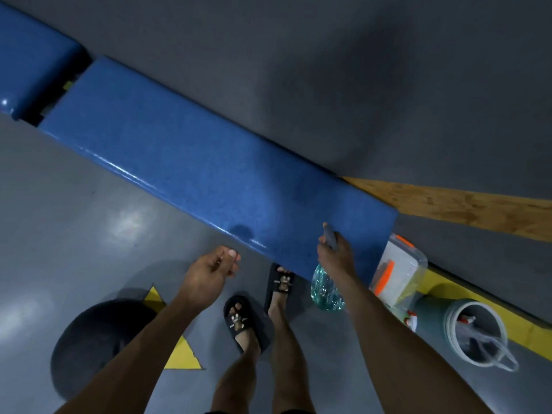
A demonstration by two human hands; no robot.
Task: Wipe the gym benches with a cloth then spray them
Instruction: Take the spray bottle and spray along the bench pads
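A long blue padded gym bench [209, 162] runs diagonally from upper left to lower right, with a second blue pad [33, 64] beyond a gap at the far left. Two darker damp spots show on its near side. My right hand [336, 256] grips a clear spray bottle [325, 289] of blue-green liquid at the bench's near right end, nozzle pointing over the pad. My left hand [212, 271] hovers empty, fingers loosely curled, just off the bench's near edge. No cloth is visible.
A clear plastic box with orange clips [398, 270] sits under the bench's right end. A grey bucket [475, 333] with bottles stands beside it. A dark round ball [98, 348] lies lower left. My sandalled feet [260, 303] stand by the bench. Yellow floor markings [466, 297] run right.
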